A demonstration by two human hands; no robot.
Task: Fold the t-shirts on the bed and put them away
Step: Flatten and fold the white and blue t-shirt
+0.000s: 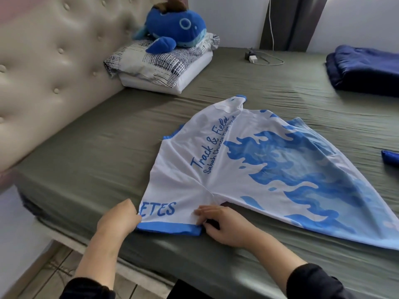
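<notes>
A white t-shirt [248, 165] with blue flame print and blue lettering lies spread on the grey-green bed [108, 134], back side up. Its near sleeve with a blue cuff lies at the bed's front edge. My left hand [117, 219] pinches the left end of that sleeve near the cuff. My right hand [222, 225] grips the sleeve's right end at the cuff, fingers curled on the cloth. A corner of another blue garment [389, 157] shows at the right edge.
A folded dark blue blanket [364, 71] lies at the far right. A blue plush whale [172, 29] sits on patterned pillows [159, 65] by the padded headboard [54, 67]. A white charger and cable [253, 58] lie at the back. Tiled floor lies below left.
</notes>
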